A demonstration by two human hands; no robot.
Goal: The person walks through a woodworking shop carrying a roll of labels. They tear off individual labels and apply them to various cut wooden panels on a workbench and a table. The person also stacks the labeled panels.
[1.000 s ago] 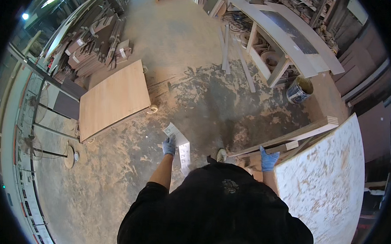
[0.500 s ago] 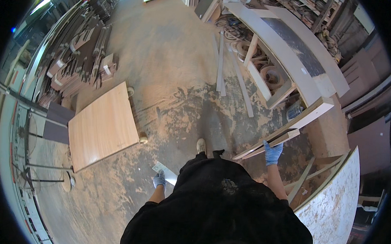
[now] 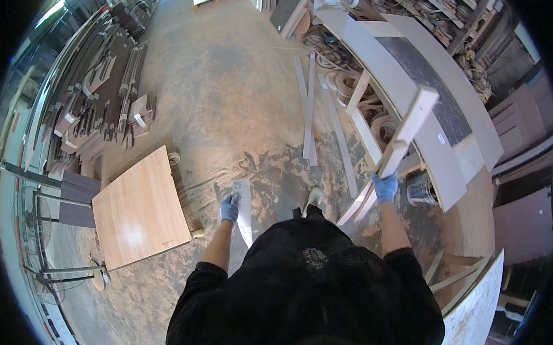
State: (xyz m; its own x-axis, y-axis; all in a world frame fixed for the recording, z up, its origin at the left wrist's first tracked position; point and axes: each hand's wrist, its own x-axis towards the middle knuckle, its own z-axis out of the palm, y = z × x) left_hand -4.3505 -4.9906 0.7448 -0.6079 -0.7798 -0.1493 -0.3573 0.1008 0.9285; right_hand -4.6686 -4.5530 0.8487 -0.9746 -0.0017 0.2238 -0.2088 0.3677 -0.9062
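My left hand [image 3: 229, 208], in a blue glove, is closed on the edge of a long white sheet [image 3: 244, 209] with print at its far end. The sheet hangs beside my body, low on the left. My right hand [image 3: 385, 186], also gloved in blue, grips a pair of long narrow boards [image 3: 404, 135] around their middle. The boards are tilted, far ends raised and near ends low by my foot. How the fingers wrap around them is partly hidden.
To the left, a wood-toned panel [image 3: 140, 210] lies on a low wheeled support. Loose strips [image 3: 338, 135] lie on the dusty floor ahead. A grey-topped workbench [image 3: 362, 43] stands at right, with rolls below and a bucket [image 3: 420, 190] beside it. Stacked boards [image 3: 95, 90] line the left side.
My right hand has moved up, swinging the boards' far ends upward and away from me. My left hand has come forward with the white sheet. My view has shifted, and my foot shows further right.
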